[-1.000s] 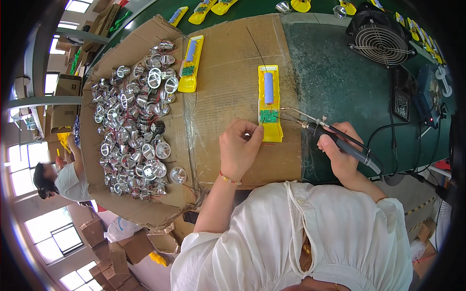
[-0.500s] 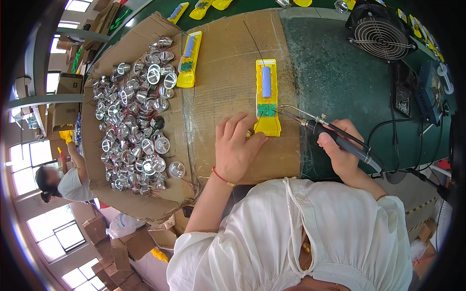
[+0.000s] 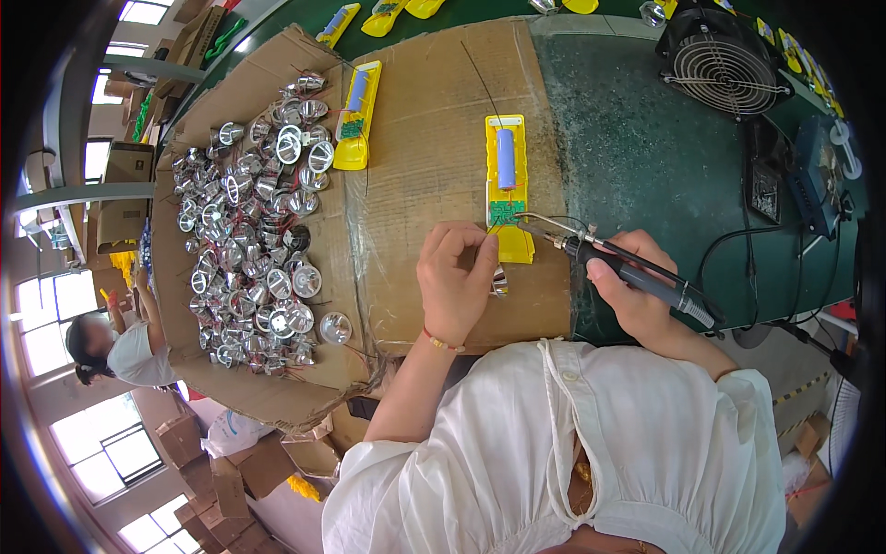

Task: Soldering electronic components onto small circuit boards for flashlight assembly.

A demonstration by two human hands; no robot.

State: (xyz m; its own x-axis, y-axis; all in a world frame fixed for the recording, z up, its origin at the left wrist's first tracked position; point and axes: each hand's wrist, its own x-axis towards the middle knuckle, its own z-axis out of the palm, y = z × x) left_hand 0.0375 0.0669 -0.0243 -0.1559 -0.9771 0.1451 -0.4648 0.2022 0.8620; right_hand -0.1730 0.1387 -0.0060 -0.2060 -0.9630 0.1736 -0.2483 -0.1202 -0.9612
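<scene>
A yellow plastic housing (image 3: 513, 247) lies on the cardboard before me, holding a purple cylindrical battery cell (image 3: 506, 159) and a green circuit board (image 3: 507, 213). My right hand (image 3: 631, 285) grips a soldering iron (image 3: 637, 275) with a thin metal feed tube; its tip is at the board's right side. At the board's lower left, my left hand (image 3: 457, 280) pinches a thin wire, mostly hidden by the fingertips. A shiny reflector cup (image 3: 499, 283) lies just right of that hand, partly covered by it.
On the left stands a cardboard box (image 3: 277, 399) full of silver reflector cups (image 3: 242, 235). Another yellow housing (image 3: 356, 115) lies beside it. A fan (image 3: 724, 69) and a blue soldering station (image 3: 817, 175) occupy the right side, with cables nearby. A person (image 3: 129, 342) works at far left.
My left hand has drawn back slightly and turned into a pinch, uncovering the reflector cup. The soldering iron has shifted a little left and down, onto the board.
</scene>
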